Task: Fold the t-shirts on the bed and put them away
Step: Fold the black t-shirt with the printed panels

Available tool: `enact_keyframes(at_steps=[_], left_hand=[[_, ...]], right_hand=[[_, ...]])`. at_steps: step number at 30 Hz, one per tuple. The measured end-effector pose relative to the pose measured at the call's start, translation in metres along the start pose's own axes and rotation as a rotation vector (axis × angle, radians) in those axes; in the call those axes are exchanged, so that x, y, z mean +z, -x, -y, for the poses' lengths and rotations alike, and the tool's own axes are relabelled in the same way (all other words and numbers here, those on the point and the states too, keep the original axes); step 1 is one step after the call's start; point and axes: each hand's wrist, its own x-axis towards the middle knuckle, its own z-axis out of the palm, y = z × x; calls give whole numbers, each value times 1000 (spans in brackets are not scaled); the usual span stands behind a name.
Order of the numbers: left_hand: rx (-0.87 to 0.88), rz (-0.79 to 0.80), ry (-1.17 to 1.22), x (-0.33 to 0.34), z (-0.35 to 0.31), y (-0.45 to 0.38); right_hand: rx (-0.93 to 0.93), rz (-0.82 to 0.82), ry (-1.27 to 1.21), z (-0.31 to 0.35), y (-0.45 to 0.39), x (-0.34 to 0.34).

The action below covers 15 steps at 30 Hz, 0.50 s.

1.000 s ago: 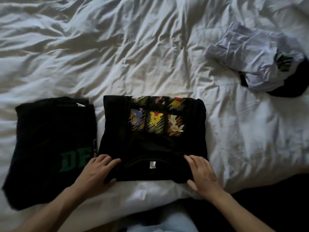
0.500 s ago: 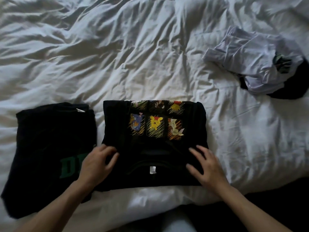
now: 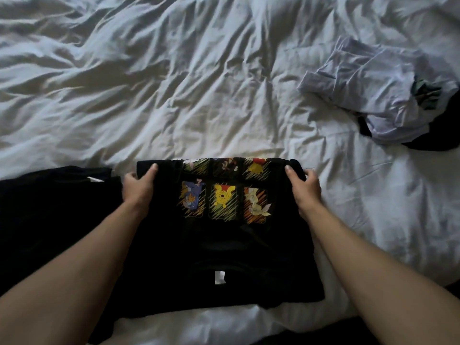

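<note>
A black t-shirt with cartoon panels lies partly folded on the white bed, its collar and label toward me. My left hand grips its far left corner, thumb on top. My right hand grips the far right corner the same way. A folded black t-shirt lies to the left, partly under my left forearm. A crumpled lilac t-shirt lies at the far right, over a dark garment.
The rumpled white duvet covers the whole far half of the bed. The bed's near edge runs along the bottom, with dark floor below it at the lower right.
Both hands moved from the shirt's near collar edge up to its far corners and took hold of them. The camera came closer to the bed.
</note>
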Motion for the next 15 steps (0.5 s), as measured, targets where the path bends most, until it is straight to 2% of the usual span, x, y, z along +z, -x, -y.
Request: enact_keyframes(at_steps=[4, 9, 15], left_hand=[[-5, 121, 184, 3, -17, -19], [-94, 99, 327, 0, -17, -36], [-119, 89, 344, -3, -8, -45]], right_hand=[[20, 163, -203, 12, -25, -5], [194, 155, -602, 17, -42, -16], [196, 165, -627, 2, -48, -15]])
